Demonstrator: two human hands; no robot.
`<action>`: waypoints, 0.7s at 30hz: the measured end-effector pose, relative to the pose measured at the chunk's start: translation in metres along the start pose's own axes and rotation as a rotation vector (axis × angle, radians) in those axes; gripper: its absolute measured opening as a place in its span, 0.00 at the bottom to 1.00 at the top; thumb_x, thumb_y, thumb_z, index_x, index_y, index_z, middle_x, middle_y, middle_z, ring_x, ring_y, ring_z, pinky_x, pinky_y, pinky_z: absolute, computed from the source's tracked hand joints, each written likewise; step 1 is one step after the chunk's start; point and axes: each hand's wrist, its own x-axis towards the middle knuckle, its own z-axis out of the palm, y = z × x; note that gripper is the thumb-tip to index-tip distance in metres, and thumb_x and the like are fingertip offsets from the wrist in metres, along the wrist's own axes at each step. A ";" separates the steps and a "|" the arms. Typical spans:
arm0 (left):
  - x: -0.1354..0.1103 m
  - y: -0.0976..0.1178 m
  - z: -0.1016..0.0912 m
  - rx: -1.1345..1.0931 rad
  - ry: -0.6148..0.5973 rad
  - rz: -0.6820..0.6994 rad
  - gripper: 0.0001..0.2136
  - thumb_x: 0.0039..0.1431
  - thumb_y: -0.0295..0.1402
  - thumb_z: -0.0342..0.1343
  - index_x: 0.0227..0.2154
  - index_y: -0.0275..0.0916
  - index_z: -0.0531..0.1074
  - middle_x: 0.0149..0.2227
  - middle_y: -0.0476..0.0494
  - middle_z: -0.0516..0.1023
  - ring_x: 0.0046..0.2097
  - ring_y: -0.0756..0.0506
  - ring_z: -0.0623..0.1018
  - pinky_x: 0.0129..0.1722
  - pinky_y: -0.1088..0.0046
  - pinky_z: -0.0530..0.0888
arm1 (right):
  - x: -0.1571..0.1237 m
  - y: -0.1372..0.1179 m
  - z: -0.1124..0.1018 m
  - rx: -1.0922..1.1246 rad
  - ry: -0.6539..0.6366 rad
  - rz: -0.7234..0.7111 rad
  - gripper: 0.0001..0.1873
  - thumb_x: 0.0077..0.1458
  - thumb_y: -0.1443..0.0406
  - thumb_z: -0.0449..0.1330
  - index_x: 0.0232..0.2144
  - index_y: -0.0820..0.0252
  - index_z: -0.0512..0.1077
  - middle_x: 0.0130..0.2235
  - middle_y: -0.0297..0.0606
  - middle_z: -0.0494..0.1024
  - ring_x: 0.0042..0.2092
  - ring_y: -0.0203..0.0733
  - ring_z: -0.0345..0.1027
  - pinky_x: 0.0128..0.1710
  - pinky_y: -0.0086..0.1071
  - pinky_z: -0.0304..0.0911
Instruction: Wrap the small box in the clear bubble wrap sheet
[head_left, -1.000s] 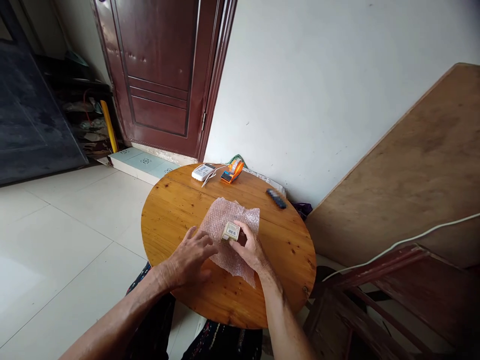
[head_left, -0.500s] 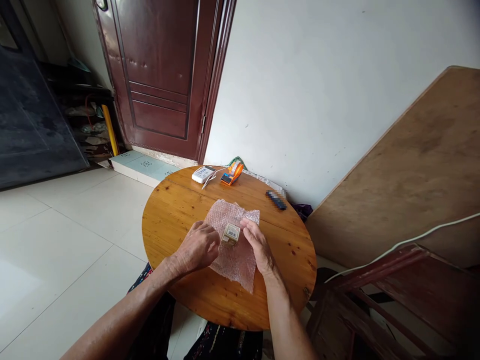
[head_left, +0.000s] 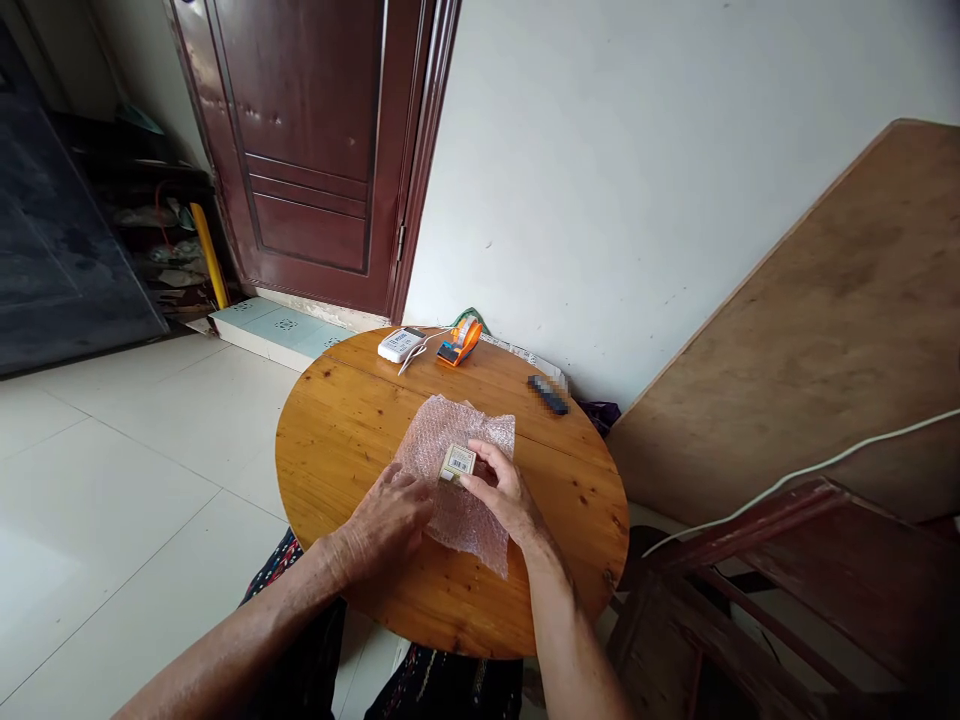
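— Where's the box point(head_left: 458, 462)?
— On the wrap point(head_left: 431, 435), mid table point(head_left: 330, 420), lying about 9 to 3. From my left hand point(head_left: 390, 520) it's at 2 o'clock. From my right hand point(head_left: 506, 495) it's at 10.
— Which hand is nearer?
— The right. Its fingers point(head_left: 484, 468) pinch the box. The left is curled on the wrap's edge. Gripping or just pressing, I can't tell.
— Anything in the box?
— It's shut. I can't see inside.

Orange tape dispenser point(head_left: 459, 342), white box point(head_left: 397, 345)
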 end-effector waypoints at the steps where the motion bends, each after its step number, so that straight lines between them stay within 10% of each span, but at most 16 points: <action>1: 0.001 0.000 0.000 -0.003 0.003 0.013 0.07 0.51 0.22 0.53 0.28 0.39 0.72 0.41 0.42 0.77 0.45 0.42 0.73 0.54 0.58 0.63 | 0.000 -0.001 0.000 -0.015 -0.004 -0.008 0.27 0.46 0.60 0.64 0.50 0.54 0.69 0.51 0.40 0.77 0.53 0.48 0.70 0.56 0.44 0.64; 21: 0.004 0.000 -0.011 -0.166 0.164 -0.060 0.05 0.50 0.23 0.53 0.26 0.39 0.70 0.30 0.46 0.77 0.35 0.45 0.74 0.41 0.69 0.68 | -0.002 -0.004 0.004 -0.018 0.041 -0.017 0.23 0.48 0.58 0.65 0.47 0.56 0.74 0.50 0.40 0.78 0.52 0.50 0.70 0.56 0.45 0.62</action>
